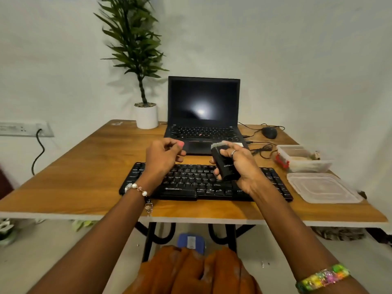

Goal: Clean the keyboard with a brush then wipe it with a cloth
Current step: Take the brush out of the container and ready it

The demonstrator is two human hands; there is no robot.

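Note:
A black keyboard (191, 183) lies across the front of the wooden table (89, 166). Above its right half, my right hand (239, 166) grips a black block-shaped brush (222, 164) with pale bristles pointing up and away. My left hand (163, 155) hovers above the keyboard's left half with fingers curled, and it holds nothing that I can see. Both hands are raised off the keys. No cloth shows on the table.
An open black laptop (203, 115) stands behind the keyboard. A potted plant (146, 115) is at the back left, a mouse (269, 132) with cables at the back right. A clear plastic box (303, 160) and its lid (322, 187) sit at the right.

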